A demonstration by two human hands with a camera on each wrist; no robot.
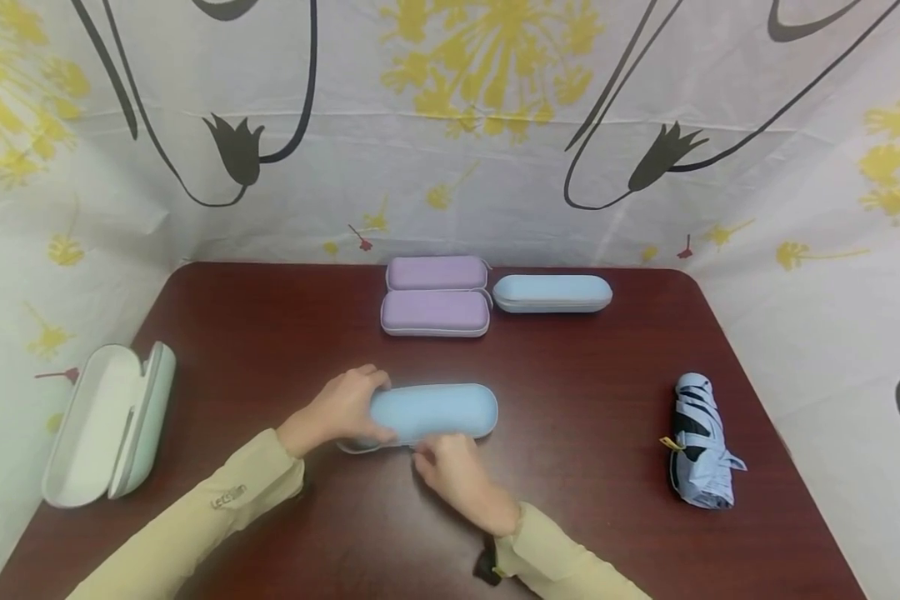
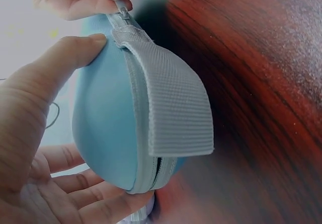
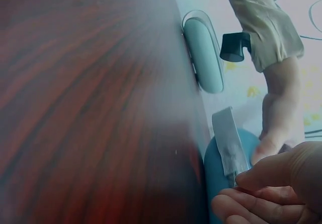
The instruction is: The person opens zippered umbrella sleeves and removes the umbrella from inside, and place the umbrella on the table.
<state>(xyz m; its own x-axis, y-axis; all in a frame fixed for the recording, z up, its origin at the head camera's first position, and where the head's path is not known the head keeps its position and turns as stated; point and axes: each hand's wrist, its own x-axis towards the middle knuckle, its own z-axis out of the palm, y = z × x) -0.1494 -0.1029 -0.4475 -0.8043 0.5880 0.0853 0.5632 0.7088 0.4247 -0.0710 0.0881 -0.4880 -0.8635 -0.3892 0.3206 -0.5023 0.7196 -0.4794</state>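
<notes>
Case (image 1: 442, 410), light blue, lies near the middle of the worktop (image 1: 585, 375), long axis running left to right, right end angled slightly away from the person. Grey strap (image 2: 176, 103) comes off its left end; zip seam on the side nearest the person. Left-hand grip (image 1: 348, 407) clamped round that left end, thumb one side, fingers the other. Right-hand grip (image 1: 456, 477) clamped too, thumb and finger pinching the zip pull (image 2: 122, 8) at the near edge. Second blue case (image 1: 552, 294) at back, axis also left to right, just beside two purple cases (image 1: 435, 312) lying the same way. Mint case (image 1: 153, 425), lid open, far left, axis mostly front to back. Folded umbrella (image 1: 701, 442) at right, also front to back
</notes>
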